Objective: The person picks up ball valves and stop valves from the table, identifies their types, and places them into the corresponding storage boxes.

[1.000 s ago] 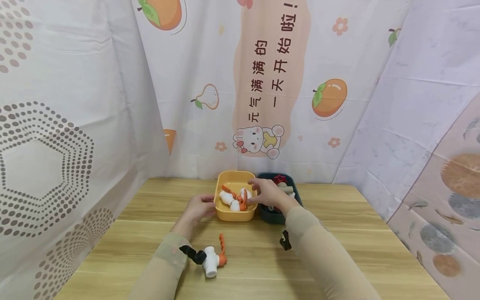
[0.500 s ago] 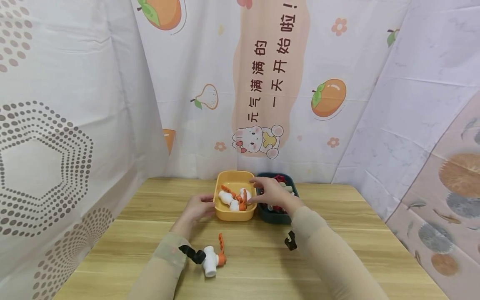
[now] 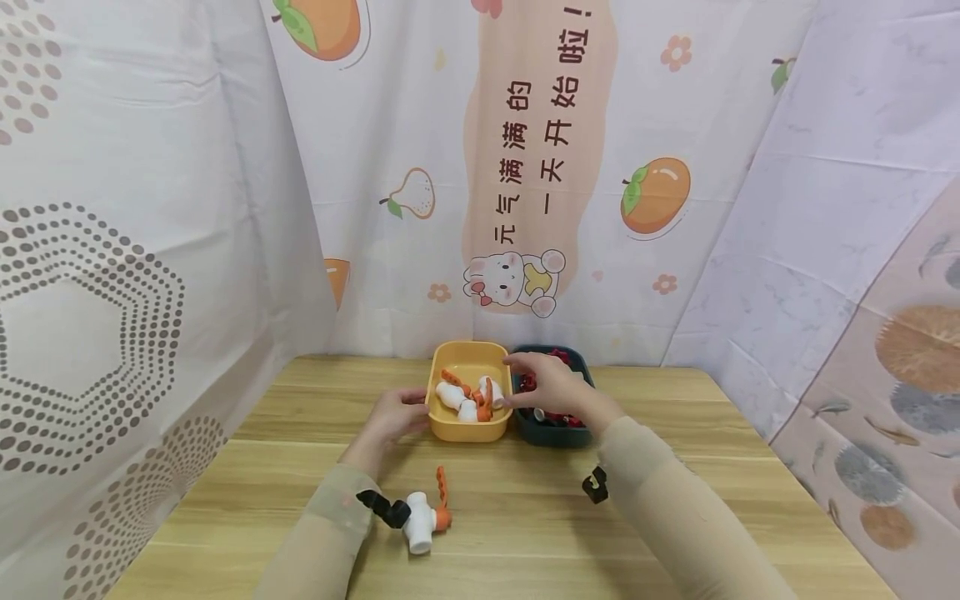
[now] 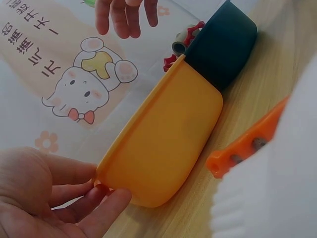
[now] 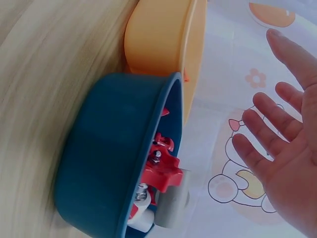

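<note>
My left hand (image 3: 393, 414) rests its fingertips against the left end of a yellow bin (image 3: 468, 432); in the left wrist view its fingers (image 4: 74, 171) lie fairly straight at the rim and wall. Inside the bin lie several white ball valves (image 3: 452, 395) with orange lever handles. Over the bin's right edge and the neighbouring dark teal bin (image 3: 555, 437) hovers my right hand (image 3: 551, 387). Its fingers are spread and hold nothing, as the right wrist view shows. The teal bin contains red handwheels (image 5: 163, 171), a grey pipe piece (image 5: 172, 201) and white fittings.
Nearer on the wooden table (image 3: 510, 542) lies another white valve (image 3: 420, 527) with a raised orange lever, close to the left forearm. Both bins stand side by side at the back, before a printed curtain (image 3: 375, 275). Black camera mounts stick out from both wrists.
My right hand has shifted slightly right, off the valves in the yellow bin and toward the teal bin. My left hand has stayed at the yellow bin's end.
</note>
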Motion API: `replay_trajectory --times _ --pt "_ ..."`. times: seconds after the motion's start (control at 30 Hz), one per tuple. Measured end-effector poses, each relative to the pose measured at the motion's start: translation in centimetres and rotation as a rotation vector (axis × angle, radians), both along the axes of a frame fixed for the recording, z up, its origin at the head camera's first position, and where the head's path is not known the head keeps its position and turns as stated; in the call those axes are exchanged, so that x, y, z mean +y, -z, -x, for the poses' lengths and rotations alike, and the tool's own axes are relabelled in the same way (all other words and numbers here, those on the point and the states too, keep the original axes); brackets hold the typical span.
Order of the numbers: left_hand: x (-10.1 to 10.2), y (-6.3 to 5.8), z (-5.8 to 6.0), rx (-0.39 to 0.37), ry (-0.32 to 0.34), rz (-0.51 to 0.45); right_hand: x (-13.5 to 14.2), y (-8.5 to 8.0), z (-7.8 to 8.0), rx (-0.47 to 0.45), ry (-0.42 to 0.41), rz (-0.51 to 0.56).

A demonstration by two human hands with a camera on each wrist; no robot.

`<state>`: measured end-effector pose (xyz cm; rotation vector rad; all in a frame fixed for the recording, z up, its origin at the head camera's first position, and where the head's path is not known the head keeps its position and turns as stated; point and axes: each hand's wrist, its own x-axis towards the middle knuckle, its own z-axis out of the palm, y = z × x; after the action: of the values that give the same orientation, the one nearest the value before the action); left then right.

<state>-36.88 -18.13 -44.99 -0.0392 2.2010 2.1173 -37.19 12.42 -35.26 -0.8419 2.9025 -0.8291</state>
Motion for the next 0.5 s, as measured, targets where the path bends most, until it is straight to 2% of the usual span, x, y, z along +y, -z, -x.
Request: replay_trajectory --times 0.23,0.5 --pt "-0.1 0.0 0.1 -0.004 0.006 0.002 0.4 -0.7 -0.8 -0.011 -0.026 0.002" --pt "-0.1 0.1 0.2 0.002 0.011 0.007 0.8 -1.3 -2.1 0.012 -0.126 0.021"
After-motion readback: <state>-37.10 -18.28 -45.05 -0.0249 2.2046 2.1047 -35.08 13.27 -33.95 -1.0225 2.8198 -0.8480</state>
